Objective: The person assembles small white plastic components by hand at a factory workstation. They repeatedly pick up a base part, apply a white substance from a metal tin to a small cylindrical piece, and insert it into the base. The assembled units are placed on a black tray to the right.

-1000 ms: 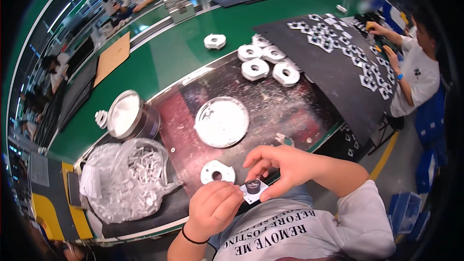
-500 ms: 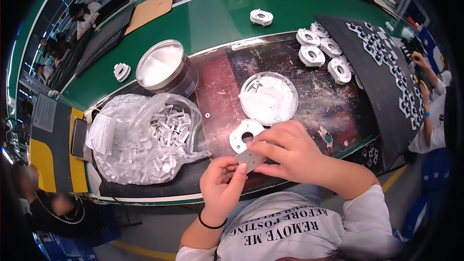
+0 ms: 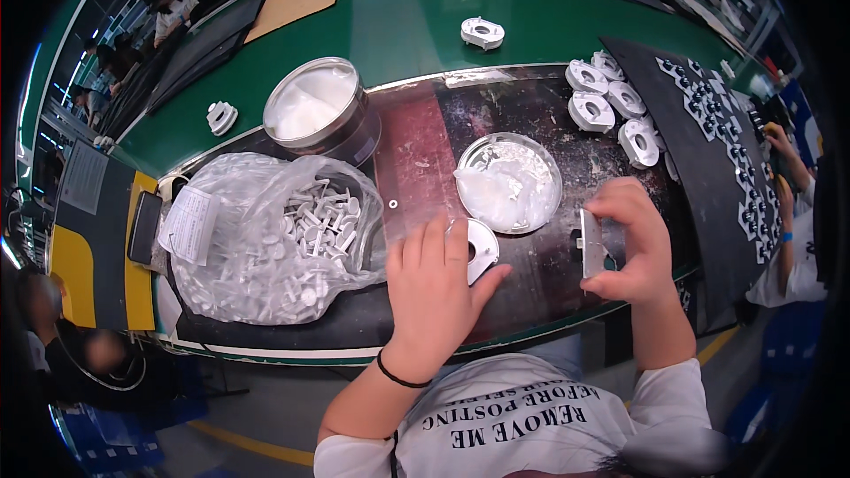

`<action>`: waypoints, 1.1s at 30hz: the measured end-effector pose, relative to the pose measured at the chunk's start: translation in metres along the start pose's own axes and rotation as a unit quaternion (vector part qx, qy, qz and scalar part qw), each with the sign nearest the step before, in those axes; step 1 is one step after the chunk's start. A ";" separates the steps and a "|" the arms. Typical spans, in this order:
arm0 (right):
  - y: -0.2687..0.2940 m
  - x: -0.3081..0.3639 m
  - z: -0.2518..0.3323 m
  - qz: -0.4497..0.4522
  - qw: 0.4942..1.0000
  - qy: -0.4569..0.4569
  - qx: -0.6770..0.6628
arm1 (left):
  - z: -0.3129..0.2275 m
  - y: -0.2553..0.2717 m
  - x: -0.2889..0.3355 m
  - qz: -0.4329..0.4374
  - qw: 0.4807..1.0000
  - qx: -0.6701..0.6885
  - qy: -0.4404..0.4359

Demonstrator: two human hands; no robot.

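Fingers and thumb of my right hand (image 3: 645, 243) clamp a white plate (image 3: 593, 246) by opposite edges, to the near right of the round dish (image 3: 481, 153). On the dish's near side, my left hand (image 3: 429, 281) covers part of a white housing (image 3: 483, 250), thumb spread from straight fingers; whether they touch, I cannot tell. Left of the dish sits a plastic bag (image 3: 235, 279).
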State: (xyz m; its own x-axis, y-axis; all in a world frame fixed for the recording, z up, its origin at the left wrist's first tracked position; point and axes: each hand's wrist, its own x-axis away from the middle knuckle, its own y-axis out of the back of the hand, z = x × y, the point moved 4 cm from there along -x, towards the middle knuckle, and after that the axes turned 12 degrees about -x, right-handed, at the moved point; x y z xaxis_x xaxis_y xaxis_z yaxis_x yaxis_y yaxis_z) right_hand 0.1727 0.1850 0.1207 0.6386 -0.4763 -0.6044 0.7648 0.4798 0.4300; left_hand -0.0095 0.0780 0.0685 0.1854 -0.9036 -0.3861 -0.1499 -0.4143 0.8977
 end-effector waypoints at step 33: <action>-0.096 -0.032 -0.003 0.362 0.930 0.008 0.069 | 0.038 -0.012 0.037 0.086 0.939 0.319 -0.098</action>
State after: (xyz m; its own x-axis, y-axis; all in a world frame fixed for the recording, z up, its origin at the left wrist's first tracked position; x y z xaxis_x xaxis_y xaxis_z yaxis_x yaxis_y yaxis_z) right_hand 0.0786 0.1567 0.0965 0.9897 -0.0542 -0.1328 0.1399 0.5701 0.8096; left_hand -0.0379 0.0458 0.0357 -0.0670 -0.9398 -0.3352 -0.7233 -0.1857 0.6651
